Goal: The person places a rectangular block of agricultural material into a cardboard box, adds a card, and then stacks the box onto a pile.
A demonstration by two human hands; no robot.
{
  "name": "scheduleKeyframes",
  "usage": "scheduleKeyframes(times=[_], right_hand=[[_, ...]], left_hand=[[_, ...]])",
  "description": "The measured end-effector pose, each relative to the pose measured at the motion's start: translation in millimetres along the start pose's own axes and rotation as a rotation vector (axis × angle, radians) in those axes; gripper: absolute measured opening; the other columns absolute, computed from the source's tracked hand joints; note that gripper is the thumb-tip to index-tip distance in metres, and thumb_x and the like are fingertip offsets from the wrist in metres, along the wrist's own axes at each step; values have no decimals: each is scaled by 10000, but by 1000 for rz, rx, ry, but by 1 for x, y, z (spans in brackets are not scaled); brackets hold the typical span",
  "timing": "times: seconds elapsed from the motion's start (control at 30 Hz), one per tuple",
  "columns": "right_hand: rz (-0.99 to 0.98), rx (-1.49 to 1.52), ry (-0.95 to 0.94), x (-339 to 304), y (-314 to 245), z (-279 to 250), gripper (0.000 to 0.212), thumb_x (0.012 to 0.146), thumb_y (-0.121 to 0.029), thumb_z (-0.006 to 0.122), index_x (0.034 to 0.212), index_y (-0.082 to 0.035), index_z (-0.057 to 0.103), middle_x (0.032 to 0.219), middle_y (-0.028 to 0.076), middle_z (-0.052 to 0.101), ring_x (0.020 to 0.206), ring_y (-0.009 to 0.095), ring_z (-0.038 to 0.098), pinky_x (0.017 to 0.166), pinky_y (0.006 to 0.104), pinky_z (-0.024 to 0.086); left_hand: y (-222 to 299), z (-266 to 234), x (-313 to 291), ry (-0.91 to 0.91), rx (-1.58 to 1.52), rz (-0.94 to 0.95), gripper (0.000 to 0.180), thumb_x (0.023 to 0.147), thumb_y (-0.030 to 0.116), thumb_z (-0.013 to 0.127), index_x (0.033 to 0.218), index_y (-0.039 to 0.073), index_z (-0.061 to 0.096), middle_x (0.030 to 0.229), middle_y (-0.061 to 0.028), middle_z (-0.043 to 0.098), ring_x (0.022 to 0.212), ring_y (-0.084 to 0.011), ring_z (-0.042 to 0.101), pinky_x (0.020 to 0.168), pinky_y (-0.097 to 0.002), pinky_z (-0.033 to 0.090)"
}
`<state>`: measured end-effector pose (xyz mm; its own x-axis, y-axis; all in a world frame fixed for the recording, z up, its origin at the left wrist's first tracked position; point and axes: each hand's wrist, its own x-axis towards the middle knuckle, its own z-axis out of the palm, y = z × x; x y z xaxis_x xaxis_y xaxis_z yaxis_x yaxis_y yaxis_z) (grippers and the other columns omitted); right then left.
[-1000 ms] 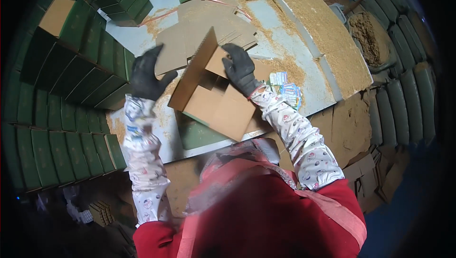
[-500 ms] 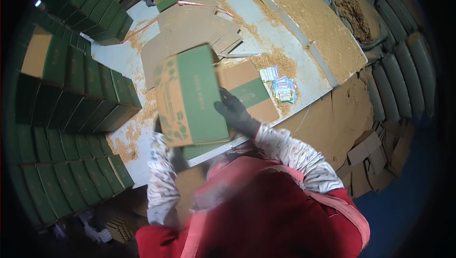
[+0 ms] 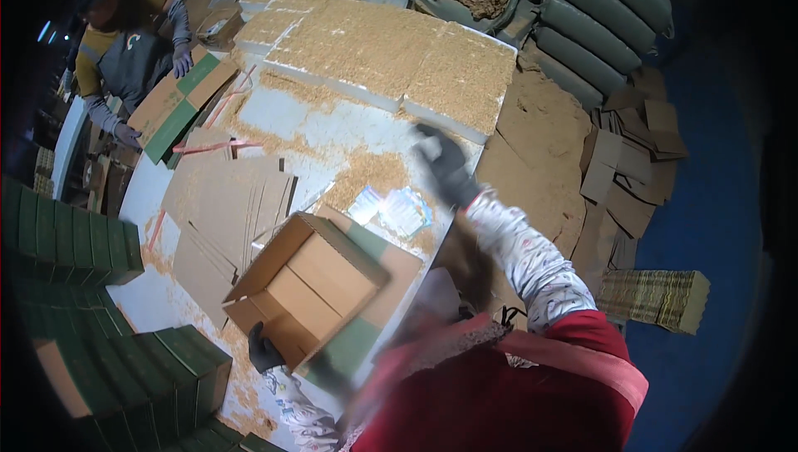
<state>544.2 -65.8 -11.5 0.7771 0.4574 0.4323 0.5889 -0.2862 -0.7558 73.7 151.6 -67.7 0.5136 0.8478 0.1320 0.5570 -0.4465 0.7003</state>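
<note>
Pinching open-top carton (image 3: 320, 277) by one wall, over green-brown blank (image 3: 392, 257) on tabletop (image 3: 293, 122), w/ L hand (image 3: 266, 350) grip. Can't tell R hand (image 3: 449, 171) grip: blurred. Judging prog.: have walls up, top not yet closed; see cardboard sheets (image 3: 223, 187) nearby, unfolded.

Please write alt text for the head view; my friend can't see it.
A gloved left hand touches an open cardboard box at a crumb-strewn table; the right hand, blurred, is apart from it. At upper left, a co-worker holds green-and-brown cardboard.
</note>
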Motion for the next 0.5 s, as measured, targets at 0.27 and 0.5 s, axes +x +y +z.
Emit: scheduleKeyframes(times=[0.27,0.5], right_hand=[[1038,705,174,3,293,-59,563,685,-128,679,1187,-56,437,1170,121,503,1045,289,509,783,392,450],[640,831,114,-67,225,-69,582,696,47,636,1211,-60,385,1258,115,354,1039,246,515,850,393,477]], left_hand=[[32,3,8,-46,163,-108,315,719,-17,383,950,-6,597,915,-142,623,890,-263,595,814,-334,456],[31,-1,19,-65,200,-27,330,728,-44,372,956,19,601,901,-147,625,880,-267,607,803,-333,463]])
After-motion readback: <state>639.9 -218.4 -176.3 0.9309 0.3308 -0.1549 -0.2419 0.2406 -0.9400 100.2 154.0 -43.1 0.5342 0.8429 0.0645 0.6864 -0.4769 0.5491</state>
